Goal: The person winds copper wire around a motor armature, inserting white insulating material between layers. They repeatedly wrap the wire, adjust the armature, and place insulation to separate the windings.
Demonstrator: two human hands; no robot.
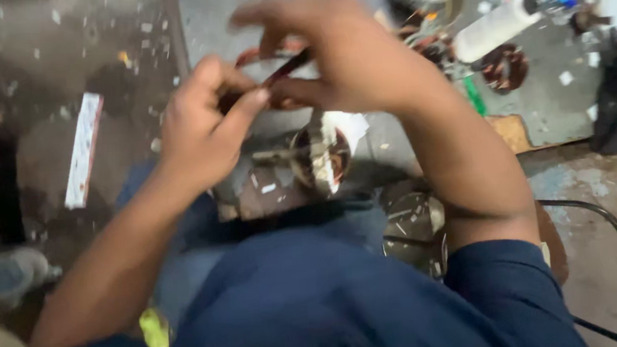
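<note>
Both my hands pinch a thin dark red strip above the copper coil in front of me.

The strip is long and narrow; its long axis runs slantwise, the low end near and left, the high end far and right. My left hand is closed on the low end, thumb pressed against the curled fingers. My right hand grips the upper end between thumb and first finger, with the other fingers spread loosely above. Behind the strip lies a reddish copper coil, mostly hidden by my hands. Just nearer to me sits a round motor part with copper windings and white paper. A white spool lies far right on the grey surface, tilted up to the right. A white flat bar lies to the left.
</note>
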